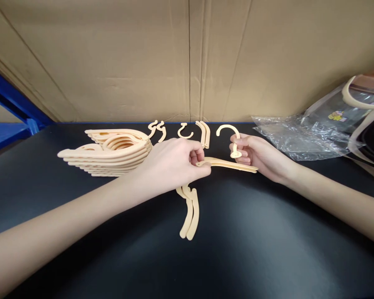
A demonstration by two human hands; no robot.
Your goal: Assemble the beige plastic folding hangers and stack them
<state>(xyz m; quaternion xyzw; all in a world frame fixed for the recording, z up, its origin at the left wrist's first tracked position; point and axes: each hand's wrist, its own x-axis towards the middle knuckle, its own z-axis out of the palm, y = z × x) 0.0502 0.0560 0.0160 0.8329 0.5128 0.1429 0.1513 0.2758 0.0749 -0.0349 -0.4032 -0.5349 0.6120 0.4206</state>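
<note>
Between the thumb and fingers of my left hand [174, 164] is one end of a cream plastic hanger arm [229, 164], which lies level and points right. My right hand [260, 153] pinches a cream hanger hook [237, 141], upright with its curve opening to the left and its flat round foot just above the arm. The arm's far end reaches my right fingers; whether they touch it I cannot tell. Below my left hand, two folded hanger arms [191, 214] lie on the black table [252, 249], their upper end partly hidden by the hand.
A stack of cream hangers [112, 153] sits left, partly behind my left forearm. Along the back lie small curved pieces [157, 131], another hook [186, 135] and two arms [205, 135]. Clear plastic bags [302, 133] lie right. Cardboard [127, 62] stands behind, a blue frame [12, 104] left.
</note>
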